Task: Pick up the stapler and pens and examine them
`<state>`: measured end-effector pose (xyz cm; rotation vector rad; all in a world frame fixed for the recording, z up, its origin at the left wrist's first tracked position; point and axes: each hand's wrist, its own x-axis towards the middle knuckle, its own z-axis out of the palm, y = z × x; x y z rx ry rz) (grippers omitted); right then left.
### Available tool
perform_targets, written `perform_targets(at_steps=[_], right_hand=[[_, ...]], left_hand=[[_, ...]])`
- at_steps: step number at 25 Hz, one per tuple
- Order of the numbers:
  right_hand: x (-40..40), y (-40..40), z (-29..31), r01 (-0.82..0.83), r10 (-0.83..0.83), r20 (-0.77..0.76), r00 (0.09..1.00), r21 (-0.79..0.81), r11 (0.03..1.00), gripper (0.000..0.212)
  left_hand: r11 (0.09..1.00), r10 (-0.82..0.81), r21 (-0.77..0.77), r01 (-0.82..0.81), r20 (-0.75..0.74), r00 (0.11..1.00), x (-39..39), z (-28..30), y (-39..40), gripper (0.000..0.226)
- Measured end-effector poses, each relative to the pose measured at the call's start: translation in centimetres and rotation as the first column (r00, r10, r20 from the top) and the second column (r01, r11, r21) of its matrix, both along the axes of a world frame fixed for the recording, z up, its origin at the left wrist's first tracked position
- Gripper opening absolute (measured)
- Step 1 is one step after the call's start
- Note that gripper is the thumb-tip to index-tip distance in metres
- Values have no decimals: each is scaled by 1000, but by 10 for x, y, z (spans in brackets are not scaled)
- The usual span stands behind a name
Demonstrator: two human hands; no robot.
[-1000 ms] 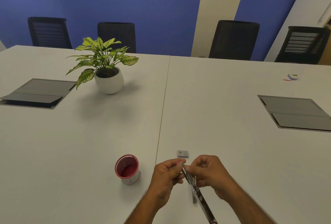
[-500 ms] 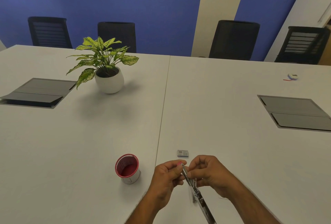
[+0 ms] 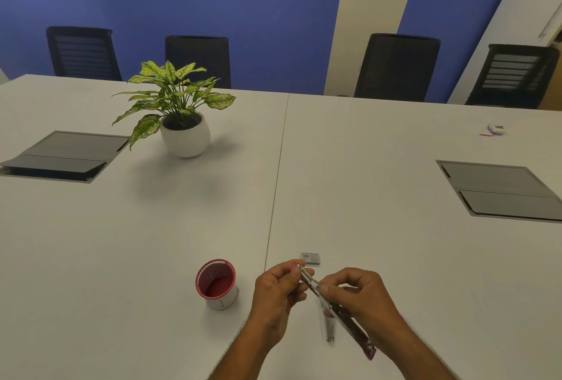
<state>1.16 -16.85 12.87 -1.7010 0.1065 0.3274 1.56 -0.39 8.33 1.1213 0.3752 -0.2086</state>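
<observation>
So both hands are pinching an opened-up stapler [image 3: 334, 308] just right of the red cup [image 3: 216, 284]: left hand [image 3: 278, 294] on its far tip, right hand [image 3: 362, 296] curled round the middle. A tiny staple box [image 3: 310, 258] sits just beyond the stapler, further from the cup.

Both forearms are bare, no sleeves showing; left hand [image 3: 275, 294] and right hand [image 3: 362, 297] wear no rings or gloves.
</observation>
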Motion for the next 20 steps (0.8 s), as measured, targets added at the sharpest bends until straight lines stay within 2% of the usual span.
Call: perform_targets(at_steps=[4,8,10,12,17,20], right_hand=[[0,-3,-1,36,-36,-36,999,13,999,6],[1,-11,-1,-67,98,-244,965,134,989,17],[1,-14,-2,-71,124,-289,949,188,980,22],[1,-15,-5,-50,108,-299,948,194,980,19],[0,-12,-7,-8,41,-273,961,119,993,10],[-1,-10,-4,-15,37,-257,966,89,996,10]], left_hand=[[998,52,-35,-53,-28,998,1,2,1,19],[995,70,-62,-73,-48,996,-3,1,0,19],[994,79,-65,-83,-55,995,-4,0,0,19],[996,84,-23,-86,-51,995,-4,-1,-1,20],[977,29,212,-25,-18,999,-5,0,-4,32],[977,41,210,-32,-42,998,-7,2,-10,41]])
